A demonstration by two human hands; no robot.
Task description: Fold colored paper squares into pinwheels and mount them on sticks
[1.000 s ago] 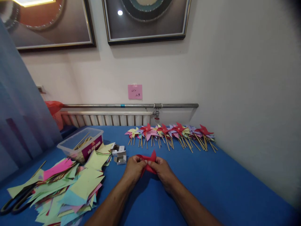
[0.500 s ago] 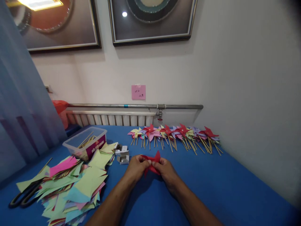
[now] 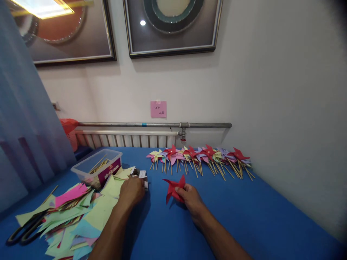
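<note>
Here's my right hand, closed on the red pinwheel, thumb pressed across the middle! That grip is probably there because the folded corners would spring loose without it. The pinwheel sits up over the blue table, right in front of me, blades spread out past my fingers; I see no stick on it.

Over on the other side, my left hand is down at the small boxes, fingers bent in over them. Wide, narrow, pinching something? I can't tell; the back of the hand hides the fingertips. Those boxes stand between the paper pile and the bare cloth, a handy spot, I'd say, for a short reach without letting go on the right.

Behind the pile, the clear tub keeps its sticks together, likely so they don't roll. Scissors lie at the pile's far left, out of the way. And along the back, the row of pinwheels: heads toward the wall, sticks toward me, perhaps to spare the blades and leave me elbow room!
</note>
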